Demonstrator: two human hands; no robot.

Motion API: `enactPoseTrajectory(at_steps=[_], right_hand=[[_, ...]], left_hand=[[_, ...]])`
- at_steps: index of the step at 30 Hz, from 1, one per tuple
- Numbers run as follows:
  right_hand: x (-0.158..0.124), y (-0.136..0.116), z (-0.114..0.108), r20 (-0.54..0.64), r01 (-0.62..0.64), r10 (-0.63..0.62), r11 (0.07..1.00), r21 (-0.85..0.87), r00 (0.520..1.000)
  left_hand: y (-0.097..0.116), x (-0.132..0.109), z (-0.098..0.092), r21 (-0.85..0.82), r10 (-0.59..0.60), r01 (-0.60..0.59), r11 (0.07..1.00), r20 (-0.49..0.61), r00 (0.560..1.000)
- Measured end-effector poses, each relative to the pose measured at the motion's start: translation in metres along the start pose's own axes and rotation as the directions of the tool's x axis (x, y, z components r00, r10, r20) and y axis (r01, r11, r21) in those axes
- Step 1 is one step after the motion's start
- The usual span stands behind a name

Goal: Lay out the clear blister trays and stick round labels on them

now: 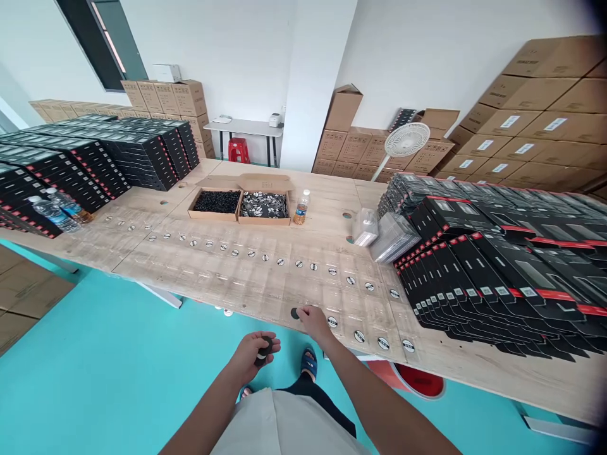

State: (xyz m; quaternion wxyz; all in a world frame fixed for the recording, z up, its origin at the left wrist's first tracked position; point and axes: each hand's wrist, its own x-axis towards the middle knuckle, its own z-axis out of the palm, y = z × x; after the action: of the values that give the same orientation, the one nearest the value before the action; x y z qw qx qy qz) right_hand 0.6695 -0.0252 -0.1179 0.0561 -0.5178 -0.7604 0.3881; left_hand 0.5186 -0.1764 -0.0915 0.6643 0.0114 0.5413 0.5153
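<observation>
In front of my body my left hand holds a small stack of round black discs in its curled fingers. My right hand reaches to the table's near edge, fingertips pinching one round black disc that lies against or just over the surface. To the right of that hand runs a near row of discs with black-and-white round labels. Farther back a longer row of labelled discs crosses clear plastic-looking pieces laid on the wooden table.
Two open cartons, one with small black parts and one with patterned packets, stand beyond the rows near a drink bottle. Black retail boxes pile up on the right, and more black boxes and bottles on the left.
</observation>
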Motion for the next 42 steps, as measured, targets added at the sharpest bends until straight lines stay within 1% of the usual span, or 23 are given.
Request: enactPoseTrajectory(at_steps=[2, 4, 9, 12, 15, 18, 23, 26, 29, 31, 33, 35, 38, 40, 42], right_hand=[[0.006, 0.004, -0.006, -0.002, 0.044, -0.045, 0.988, -0.145, 0.999], [0.008, 0.012, -0.014, 0.030, 0.086, -0.081, 0.958, -0.274, 0.996], [0.015, 0.040, -0.039, 0.075, 0.105, -0.077, 0.847, -0.522, 0.994], [0.024, 0.052, -0.044, 0.143, 0.179, -0.116, 0.780, -0.600, 0.983], [0.032, 0.057, -0.040, 0.205, 0.255, -0.158, 0.727, -0.638, 0.966], [0.039, 0.060, -0.037, 0.251, 0.311, -0.190, 0.693, -0.651, 0.949], [0.047, 0.061, -0.040, 0.314, 0.391, -0.240, 0.666, -0.635, 0.919], [0.050, 0.057, -0.045, 0.324, 0.409, -0.257, 0.679, -0.610, 0.910], [0.054, 0.050, -0.052, 0.301, 0.388, -0.254, 0.718, -0.578, 0.919], [0.055, 0.045, -0.057, 0.287, 0.356, -0.230, 0.757, -0.547, 0.930], [0.056, 0.038, -0.060, 0.284, 0.325, -0.203, 0.803, -0.499, 0.937], [0.054, 0.028, -0.060, 0.286, 0.314, -0.204, 0.850, -0.423, 0.936], [0.046, 0.007, -0.049, 0.326, 0.362, -0.277, 0.902, -0.236, 0.904], [0.040, -0.008, -0.035, 0.368, 0.397, -0.336, 0.912, -0.104, 0.867], [0.037, -0.021, -0.020, 0.392, 0.409, -0.370, 0.912, -0.018, 0.843]], left_hand=[[-0.001, 0.001, 0.003, -0.024, 0.006, -0.006, 1.000, -0.004, 1.000], [-0.003, 0.003, 0.008, -0.047, 0.019, -0.019, 0.999, -0.009, 1.000], [-0.007, 0.017, 0.023, -0.102, 0.077, -0.080, 0.992, -0.040, 0.996], [-0.011, 0.024, 0.033, -0.124, 0.108, -0.117, 0.985, -0.079, 0.991], [-0.015, 0.029, 0.041, -0.142, 0.129, -0.147, 0.979, -0.129, 0.983], [-0.019, 0.031, 0.047, -0.164, 0.147, -0.174, 0.971, -0.168, 0.975], [-0.023, 0.032, 0.055, -0.188, 0.155, -0.193, 0.963, -0.198, 0.968], [-0.021, 0.033, 0.056, -0.187, 0.162, -0.205, 0.961, -0.221, 0.962], [-0.018, 0.034, 0.054, -0.179, 0.174, -0.221, 0.959, -0.243, 0.954], [-0.017, 0.034, 0.052, -0.169, 0.182, -0.227, 0.959, -0.246, 0.952], [-0.016, 0.034, 0.052, -0.156, 0.185, -0.228, 0.961, -0.245, 0.952], [-0.016, 0.034, 0.053, -0.140, 0.186, -0.224, 0.964, -0.243, 0.952], [-0.014, 0.034, 0.054, -0.117, 0.187, -0.217, 0.969, -0.226, 0.956], [-0.013, 0.034, 0.055, -0.110, 0.189, -0.215, 0.970, -0.208, 0.960], [-0.012, 0.034, 0.053, -0.111, 0.190, -0.214, 0.970, -0.196, 0.962]])
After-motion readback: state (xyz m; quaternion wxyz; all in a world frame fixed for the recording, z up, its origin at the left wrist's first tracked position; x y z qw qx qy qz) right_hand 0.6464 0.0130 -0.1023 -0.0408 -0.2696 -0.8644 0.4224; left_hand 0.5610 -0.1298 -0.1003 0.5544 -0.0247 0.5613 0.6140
